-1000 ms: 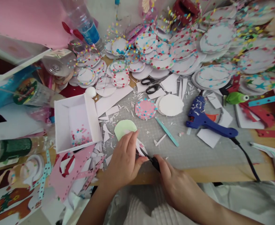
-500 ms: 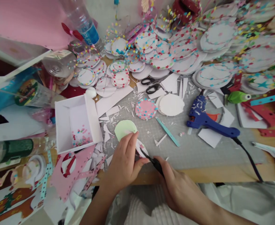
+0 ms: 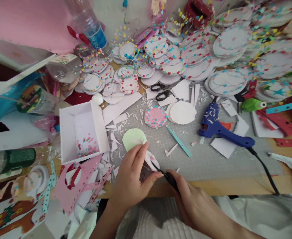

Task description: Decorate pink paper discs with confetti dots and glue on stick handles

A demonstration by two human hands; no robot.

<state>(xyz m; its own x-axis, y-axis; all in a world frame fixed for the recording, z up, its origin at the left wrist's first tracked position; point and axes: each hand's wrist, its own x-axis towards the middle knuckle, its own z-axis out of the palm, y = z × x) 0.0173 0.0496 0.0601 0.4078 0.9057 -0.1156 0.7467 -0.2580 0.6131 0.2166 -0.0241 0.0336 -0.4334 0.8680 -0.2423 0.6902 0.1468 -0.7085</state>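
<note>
Pinched at the front of the cutting mat [image 3: 200, 159], a white paper disc [image 3: 151, 160] with small pink marks stands tilted in my left hand [image 3: 129, 177]. My left fingertips overlap the edge of a pale green disc [image 3: 133, 136]. In my right hand [image 3: 189, 196] is a slim black tool, tweezers by its look [image 3: 169, 179]; its tip touches or nearly touches the white disc, close to my left thumb. Behind them lie a pink disc edged with blue dots [image 3: 156, 116], a stack of white discs [image 3: 182, 112] and a teal strip [image 3: 179, 141].
A white box [image 3: 66, 132] with confetti stands left. Black-handled scissors [image 3: 163, 95] lie behind the discs. A blue glue gun [image 3: 225, 132] with its cord is at the right. Decorated discs [image 3: 173, 63] pile up along the back; paper scraps [image 3: 113, 141] litter the mat.
Both hands have shifted slightly to the right in view, with the tilted disc and the black tool. The tool's tip sits a little lower on the disc.
</note>
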